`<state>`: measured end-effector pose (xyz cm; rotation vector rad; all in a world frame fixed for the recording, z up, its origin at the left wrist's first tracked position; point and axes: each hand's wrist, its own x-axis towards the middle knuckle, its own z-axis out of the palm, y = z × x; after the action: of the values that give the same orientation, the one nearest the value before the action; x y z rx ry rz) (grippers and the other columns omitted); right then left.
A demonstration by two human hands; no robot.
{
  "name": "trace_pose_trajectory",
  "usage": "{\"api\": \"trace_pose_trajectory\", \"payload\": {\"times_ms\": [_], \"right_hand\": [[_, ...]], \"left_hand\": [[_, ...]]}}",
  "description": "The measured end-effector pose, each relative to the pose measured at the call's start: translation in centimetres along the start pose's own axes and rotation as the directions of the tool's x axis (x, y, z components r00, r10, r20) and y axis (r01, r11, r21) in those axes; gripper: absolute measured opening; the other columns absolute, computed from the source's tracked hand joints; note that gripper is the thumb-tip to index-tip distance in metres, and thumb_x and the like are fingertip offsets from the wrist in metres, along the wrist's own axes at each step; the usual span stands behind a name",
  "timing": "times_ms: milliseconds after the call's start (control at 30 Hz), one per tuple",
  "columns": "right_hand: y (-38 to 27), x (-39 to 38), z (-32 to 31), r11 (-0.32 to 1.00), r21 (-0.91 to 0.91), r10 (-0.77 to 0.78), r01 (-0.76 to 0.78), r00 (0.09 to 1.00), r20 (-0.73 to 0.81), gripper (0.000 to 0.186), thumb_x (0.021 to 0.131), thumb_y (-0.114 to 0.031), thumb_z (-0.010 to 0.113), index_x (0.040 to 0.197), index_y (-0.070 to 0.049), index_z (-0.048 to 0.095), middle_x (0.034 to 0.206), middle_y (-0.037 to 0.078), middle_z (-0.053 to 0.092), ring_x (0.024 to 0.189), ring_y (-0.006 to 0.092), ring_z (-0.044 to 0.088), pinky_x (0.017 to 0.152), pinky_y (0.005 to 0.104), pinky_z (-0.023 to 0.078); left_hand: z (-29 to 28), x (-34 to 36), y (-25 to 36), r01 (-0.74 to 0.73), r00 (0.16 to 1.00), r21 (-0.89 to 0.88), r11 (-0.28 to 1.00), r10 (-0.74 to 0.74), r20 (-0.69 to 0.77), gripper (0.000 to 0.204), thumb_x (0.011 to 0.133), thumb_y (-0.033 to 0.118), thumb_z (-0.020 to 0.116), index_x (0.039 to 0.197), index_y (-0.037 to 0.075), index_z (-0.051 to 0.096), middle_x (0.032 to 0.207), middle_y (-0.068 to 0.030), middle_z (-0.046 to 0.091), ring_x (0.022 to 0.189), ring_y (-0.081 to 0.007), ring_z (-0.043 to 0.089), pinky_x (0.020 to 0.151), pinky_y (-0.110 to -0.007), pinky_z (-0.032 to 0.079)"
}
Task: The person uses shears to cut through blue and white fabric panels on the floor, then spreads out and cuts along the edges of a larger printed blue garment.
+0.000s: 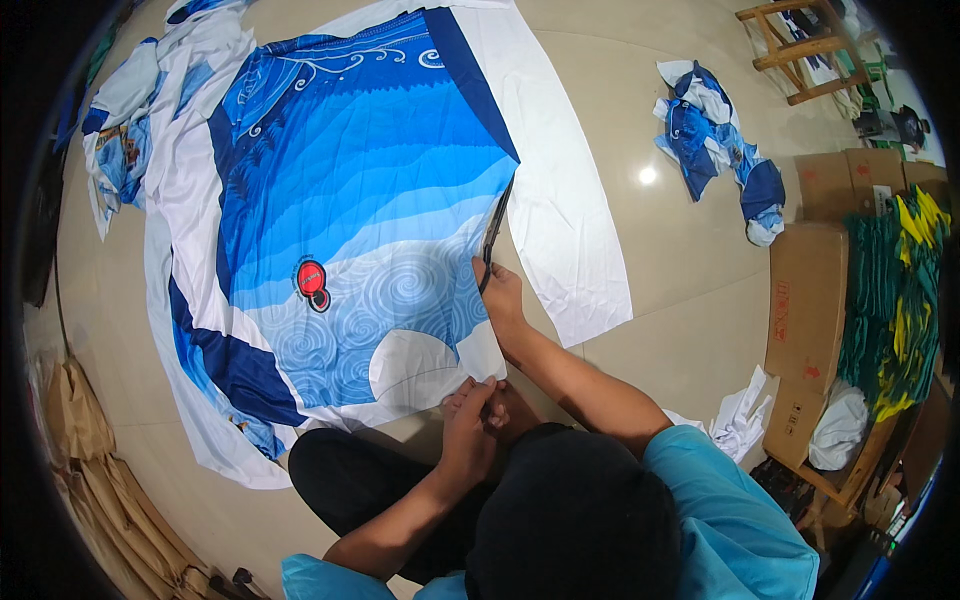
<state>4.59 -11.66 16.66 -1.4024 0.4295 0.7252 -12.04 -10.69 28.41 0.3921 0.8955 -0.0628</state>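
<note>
A printed blue fabric piece (pixel 350 200) with pale swirls and a small red emblem lies spread on the tiled floor, with a long white fabric strip (pixel 555 220) along its right side. My right hand (pixel 498 295) grips black scissors (pixel 493 228), whose blades lie along the printed piece's right edge below its dark navy corner. My left hand (pixel 472 415) pinches a small white flap (pixel 480 352) at the lower right of the printed piece, beside a white rounded shape (pixel 405 370).
Fabric heaps lie at upper left (pixel 175 90) and right (pixel 705 130). A wooden stool (pixel 800 45) stands at upper right. Cardboard boxes (pixel 805 300), green-and-yellow garments (pixel 880 290) and white scraps (pixel 740 420) are at right. Brown paper (pixel 85 430) lies at lower left.
</note>
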Motion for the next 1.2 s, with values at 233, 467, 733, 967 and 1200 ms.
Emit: {"api": "trace_pose_trajectory", "payload": {"times_ms": [233,467,733,967,1200], "right_hand": [[-1.2,0.1,0.7,0.999,-0.044,0.025,-0.027,0.999,-0.027,0.039,0.102,-0.034,0.073,0.083,0.000,0.072,0.074,-0.001,0.063,0.065,0.0072,0.054,0.057,0.0294,0.043],[-0.5,1.0,0.6,0.997,-0.068,0.022,-0.026,0.998,-0.055,0.041,0.101,-0.036,0.074,0.079,-0.001,0.070,0.072,-0.002,0.062,0.065,0.0073,0.053,0.056,0.0300,0.041],[-0.3,1.1,0.6,0.989,-0.145,-0.020,0.012,0.998,-0.055,0.041,0.101,-0.036,0.074,0.078,-0.002,0.070,0.069,-0.003,0.060,0.062,0.0068,0.051,0.054,0.0292,0.040],[-0.5,1.3,1.1,0.997,-0.032,0.063,-0.065,0.997,-0.034,0.035,0.099,-0.034,0.075,0.096,0.001,0.073,0.077,0.000,0.068,0.063,0.0070,0.060,0.054,0.0246,0.046],[-1.0,1.5,1.3,0.996,-0.093,0.009,-0.013,0.999,-0.042,0.037,0.100,-0.037,0.074,0.088,-0.002,0.072,0.075,-0.001,0.065,0.065,0.0079,0.058,0.056,0.0268,0.045]], "left_hand": [[-0.1,0.0,-0.1,-0.009,1.000,0.001,1.000,0.009,-0.014,0.017,0.105,0.018,0.066,0.110,0.001,0.066,0.078,-0.0016,0.059,0.067,-0.0088,0.051,0.065,-0.027,0.042],[0.1,-0.1,0.1,-0.012,1.000,0.002,1.000,0.012,-0.005,0.018,0.106,0.018,0.065,0.109,0.000,0.064,0.074,-0.0019,0.056,0.064,-0.0090,0.048,0.065,-0.026,0.040],[0.3,-0.1,0.3,-0.012,1.000,-0.009,1.000,0.012,-0.011,0.018,0.106,0.017,0.064,0.106,-0.001,0.062,0.073,-0.0025,0.057,0.063,-0.0091,0.047,0.065,-0.027,0.040],[0.5,-0.2,0.6,-0.011,1.000,-0.014,1.000,0.010,-0.017,0.018,0.107,0.018,0.064,0.106,0.000,0.062,0.074,-0.0018,0.058,0.065,-0.0089,0.048,0.065,-0.026,0.040],[0.0,-0.1,0.5,-0.016,1.000,-0.017,1.000,0.017,0.017,0.017,0.108,0.020,0.063,0.108,0.003,0.063,0.074,-0.0008,0.058,0.066,-0.0083,0.047,0.065,-0.025,0.039]]}}
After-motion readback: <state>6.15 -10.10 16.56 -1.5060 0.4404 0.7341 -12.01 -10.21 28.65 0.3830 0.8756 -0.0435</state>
